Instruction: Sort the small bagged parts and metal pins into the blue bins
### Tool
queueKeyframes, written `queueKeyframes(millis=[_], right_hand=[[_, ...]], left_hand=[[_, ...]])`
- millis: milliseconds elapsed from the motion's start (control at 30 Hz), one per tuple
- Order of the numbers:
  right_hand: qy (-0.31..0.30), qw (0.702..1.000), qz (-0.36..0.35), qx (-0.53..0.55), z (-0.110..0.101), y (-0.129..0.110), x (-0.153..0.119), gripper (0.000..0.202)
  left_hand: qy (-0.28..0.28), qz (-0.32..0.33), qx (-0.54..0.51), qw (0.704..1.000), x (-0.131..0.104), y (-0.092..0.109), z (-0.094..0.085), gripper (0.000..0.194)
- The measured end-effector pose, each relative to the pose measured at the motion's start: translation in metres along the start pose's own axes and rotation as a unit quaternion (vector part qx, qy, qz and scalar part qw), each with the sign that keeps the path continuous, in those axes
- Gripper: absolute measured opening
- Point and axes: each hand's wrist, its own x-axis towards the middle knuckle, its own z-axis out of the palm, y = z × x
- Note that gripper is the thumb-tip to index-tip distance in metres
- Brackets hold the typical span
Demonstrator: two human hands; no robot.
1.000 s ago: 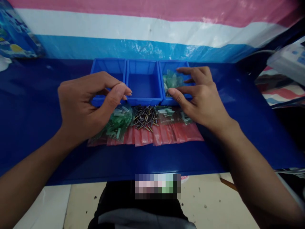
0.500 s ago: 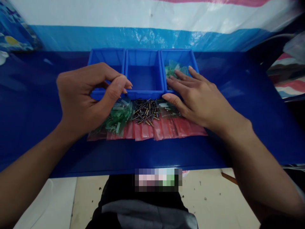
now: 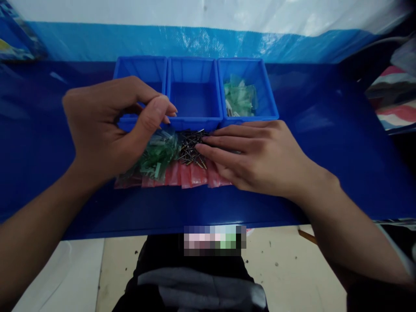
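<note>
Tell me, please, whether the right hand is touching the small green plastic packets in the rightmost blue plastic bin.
Apart. The head view shows the blue bin's front rim between the green packets and the right hand.

Room above the middle tray [image 3: 195,100] and right tray [image 3: 261,82], left hand [image 3: 105,123] across the left tray [image 3: 141,67] (tight there), right hand [image 3: 260,158] blocking the near side, striped sheet [image 3: 146,39] behind.

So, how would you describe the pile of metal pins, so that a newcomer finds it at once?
On the blue table, three blue bins stand in a row. Look just in front of the middle bin, between the green packets and the right hand. The pile of metal pins is dark and spiky, unlike those packets or the red bags.
</note>
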Motion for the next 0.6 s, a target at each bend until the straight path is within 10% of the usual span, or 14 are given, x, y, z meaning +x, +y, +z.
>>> queueKeyframes(millis=[400,600], right_hand=[[-0.049,0.993,-0.055,-0.092,-0.011,0.007,-0.009,0.043],[0.213,0.975,-0.031,-0.048,-0.014,0.005,-0.009,0.024]], left_hand=[[0.003,0.012,-0.001,1.0,0.0,0.0,0.001,0.018],[-0.018,0.04,0.049,0.998,-0.003,-0.003,-0.004,0.013]])
